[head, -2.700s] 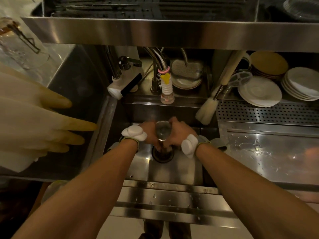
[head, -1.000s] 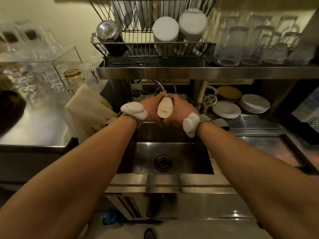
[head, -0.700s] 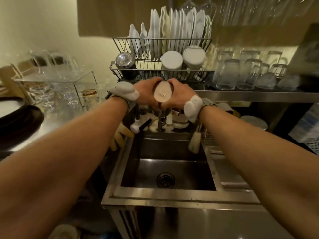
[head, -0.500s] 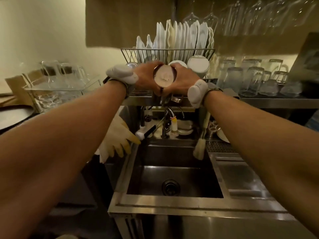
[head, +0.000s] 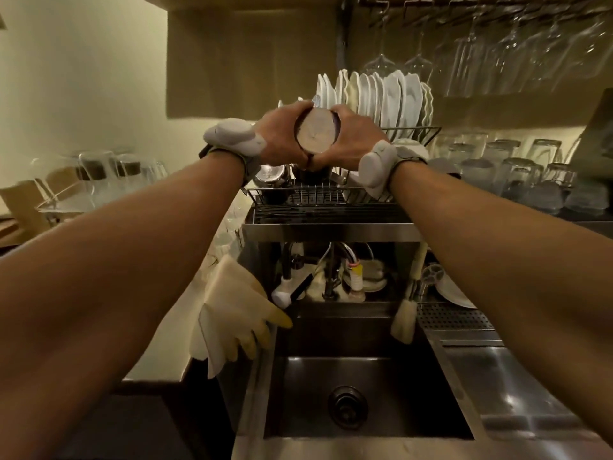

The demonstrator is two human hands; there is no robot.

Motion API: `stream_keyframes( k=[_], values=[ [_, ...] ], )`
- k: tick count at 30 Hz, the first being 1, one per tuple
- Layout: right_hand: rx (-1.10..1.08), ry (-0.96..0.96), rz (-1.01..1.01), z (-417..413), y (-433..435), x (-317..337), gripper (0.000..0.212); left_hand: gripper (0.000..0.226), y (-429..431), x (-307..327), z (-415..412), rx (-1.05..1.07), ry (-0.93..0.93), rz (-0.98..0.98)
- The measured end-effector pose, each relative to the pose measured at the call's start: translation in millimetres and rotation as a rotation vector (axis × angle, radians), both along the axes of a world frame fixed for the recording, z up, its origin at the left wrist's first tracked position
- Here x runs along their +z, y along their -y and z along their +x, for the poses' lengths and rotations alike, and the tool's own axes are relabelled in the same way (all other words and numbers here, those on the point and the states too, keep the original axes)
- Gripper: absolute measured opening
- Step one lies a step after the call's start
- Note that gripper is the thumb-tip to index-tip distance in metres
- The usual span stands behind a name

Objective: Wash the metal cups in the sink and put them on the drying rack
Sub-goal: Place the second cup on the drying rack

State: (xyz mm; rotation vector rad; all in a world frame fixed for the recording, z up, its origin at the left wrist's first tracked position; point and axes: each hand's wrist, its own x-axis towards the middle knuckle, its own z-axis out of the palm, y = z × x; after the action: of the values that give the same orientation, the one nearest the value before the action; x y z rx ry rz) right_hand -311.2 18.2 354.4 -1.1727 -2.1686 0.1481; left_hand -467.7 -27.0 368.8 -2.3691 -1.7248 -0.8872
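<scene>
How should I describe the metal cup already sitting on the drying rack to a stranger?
Find the wire drying rack on the steel shelf above the sink. At the left end of its lower tier, just below the left hand, sits the metal cup. It rests there, shiny steel among white crockery; the other cup is up in both hands.

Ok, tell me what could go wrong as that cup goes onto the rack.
1. The metal cup, gripped by left hand and right hand at the drying rack, may be wet and could slip.
2. A shiny cup sits on the rack's left; setting down could knock it.
3. The hands are near the upright white plates; a bump might topple one.
</scene>
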Motion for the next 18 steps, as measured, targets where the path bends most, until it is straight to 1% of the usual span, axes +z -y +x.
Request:
stream_keyframes(
  k=[9, 12, 18],
  values=[
    [-0.022, 0.029, -0.028, -15.1, -27.4, -11.7, 0.097, 0.096, -31.6, -14.2, -16.0, 0.004, 0.017, -0.045],
    [-0.053, 0.050, -0.038, -16.1, -32.5, -19.6, 0.101, 0.103, -40.1, -19.6, -16.8, 0.017, -0.013, -0.073],
    [-0.150, 0.181, 0.002, -19.2, -46.9, -33.8, 0.105, 0.104, -55.7, -34.5, -21.8, 0.030, -0.047, -0.118]
  ],
)
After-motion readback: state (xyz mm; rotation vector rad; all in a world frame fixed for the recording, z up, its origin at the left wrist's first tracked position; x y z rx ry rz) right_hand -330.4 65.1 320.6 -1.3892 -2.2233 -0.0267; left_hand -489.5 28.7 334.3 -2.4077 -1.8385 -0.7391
